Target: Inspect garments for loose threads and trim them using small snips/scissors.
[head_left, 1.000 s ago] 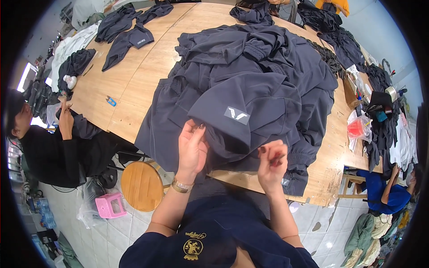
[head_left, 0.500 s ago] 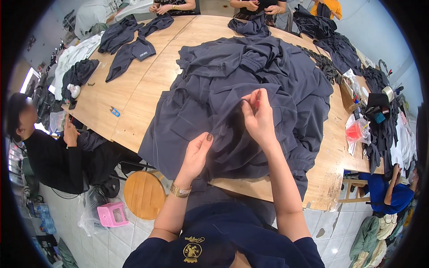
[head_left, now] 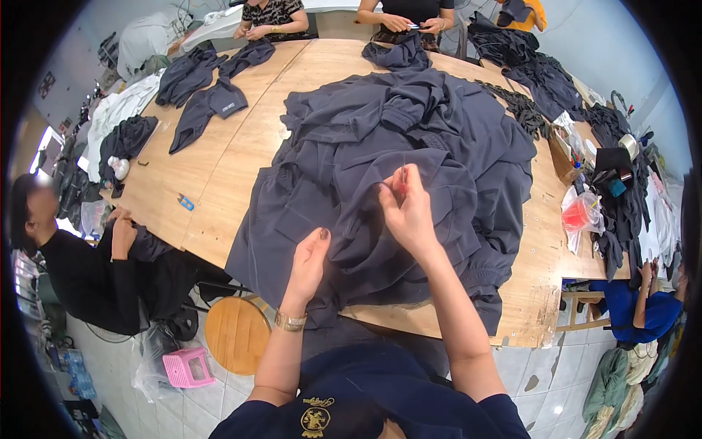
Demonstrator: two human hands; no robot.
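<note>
A big heap of dark grey garments (head_left: 439, 102) covers the middle of the wooden table in front of me. My left hand (head_left: 310, 260) is closed with its thumb up, at a fold of dark grey cloth (head_left: 351, 241) along the heap's near side. My right hand (head_left: 406, 212) is closed over the same cloth, a little farther off and to the right. A small red tool (head_left: 404, 187) shows between its fingers, mostly hidden by them. The right fingertips touch the raised fabric.
Blue thread snips (head_left: 186, 202) lie left of the heap on the table (head_left: 227, 164). More dark garments (head_left: 208, 110) lie at the far left. A red drink cup (head_left: 578, 216) stands at the right. Co-workers sit around; a round wooden stool (head_left: 238, 334) is at my left.
Both hands have shifted left and slightly nearer in the picture, as has the right hand's red tool. The view has tilted a little. The far co-worker's hands now hold a small pale object.
</note>
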